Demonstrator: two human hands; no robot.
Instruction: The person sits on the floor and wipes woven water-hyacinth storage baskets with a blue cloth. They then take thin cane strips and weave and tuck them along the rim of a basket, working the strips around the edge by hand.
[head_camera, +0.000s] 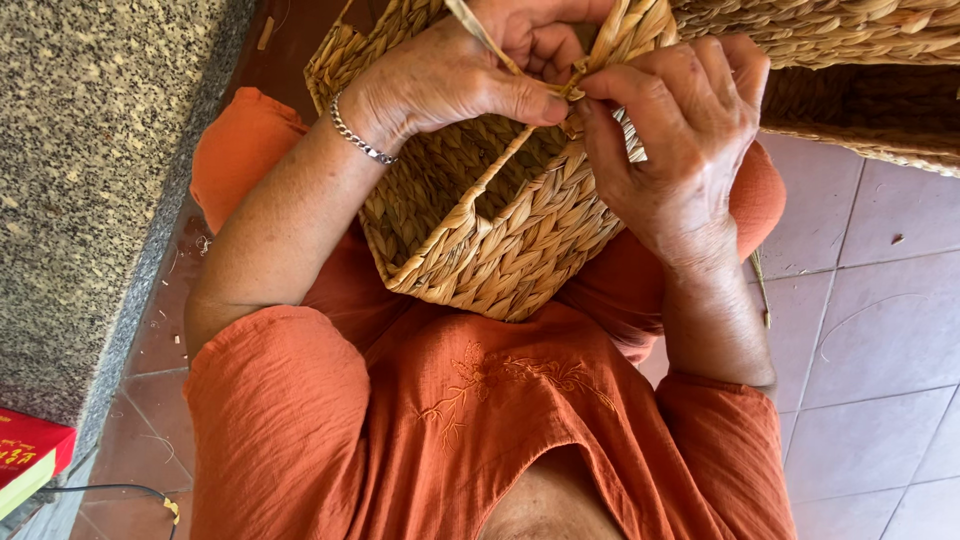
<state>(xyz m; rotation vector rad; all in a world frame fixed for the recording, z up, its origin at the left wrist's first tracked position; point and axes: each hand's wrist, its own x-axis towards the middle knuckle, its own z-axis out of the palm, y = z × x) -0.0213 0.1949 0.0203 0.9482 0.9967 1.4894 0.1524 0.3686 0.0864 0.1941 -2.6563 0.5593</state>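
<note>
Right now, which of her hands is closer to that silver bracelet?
Left. The silver bracelet sits on the wrist of the left hand. The right hand is across the woven basket, pinching the straw strand.

Both forearms raised, left hand (450, 80) and right hand (680, 140) close together, fingers (530, 100) apparently pinched.

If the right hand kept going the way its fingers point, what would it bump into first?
The right hand points its fingers leftward, toward the left hand. It already pinches a straw strand at the woven basket rim, so it would probably meet the left thumb first, fingertip to fingertip.
</note>
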